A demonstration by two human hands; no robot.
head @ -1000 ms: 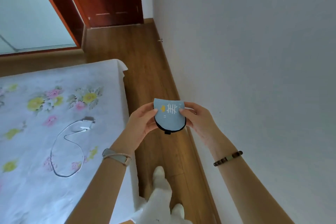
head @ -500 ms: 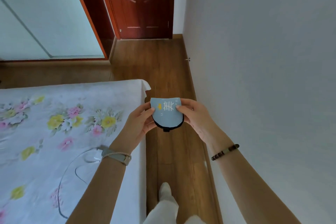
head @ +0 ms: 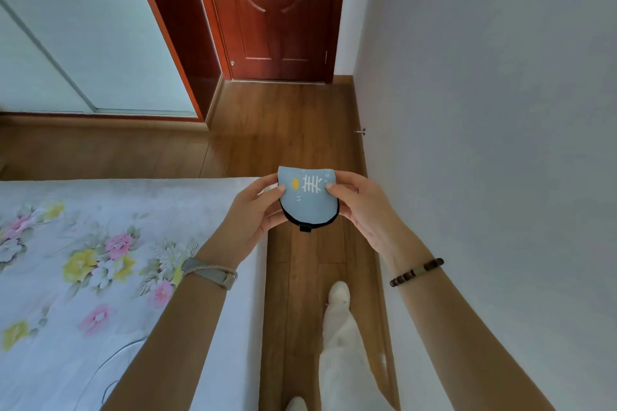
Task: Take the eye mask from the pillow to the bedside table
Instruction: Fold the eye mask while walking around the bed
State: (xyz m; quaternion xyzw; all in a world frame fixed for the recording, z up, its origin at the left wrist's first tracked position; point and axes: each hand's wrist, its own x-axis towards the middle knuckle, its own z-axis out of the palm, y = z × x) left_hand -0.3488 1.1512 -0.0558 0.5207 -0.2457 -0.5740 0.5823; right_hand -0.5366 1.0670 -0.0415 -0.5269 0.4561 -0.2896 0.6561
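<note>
A folded light-blue eye mask [head: 307,200] with a white fishbone print, a yellow mark and a black edge is held up in front of me over the wooden floor strip. My left hand [head: 255,215] pinches its left side and my right hand [head: 359,207] pinches its right side. A small black tab hangs from its bottom edge. No pillow or bedside table is in view.
A bed with a white floral sheet [head: 100,260] fills the left. A thin cable [head: 113,364] lies on it near the bottom. A narrow wooden floor strip [head: 300,277] runs between bed and white wall [head: 500,143]. A red-brown door [head: 273,10] stands ahead; a doorstop [head: 360,132] sticks from the wall.
The view has tilted up and swung along the bed toward the door; my legs step forward. Both hands keep holding the eye mask the same way.
</note>
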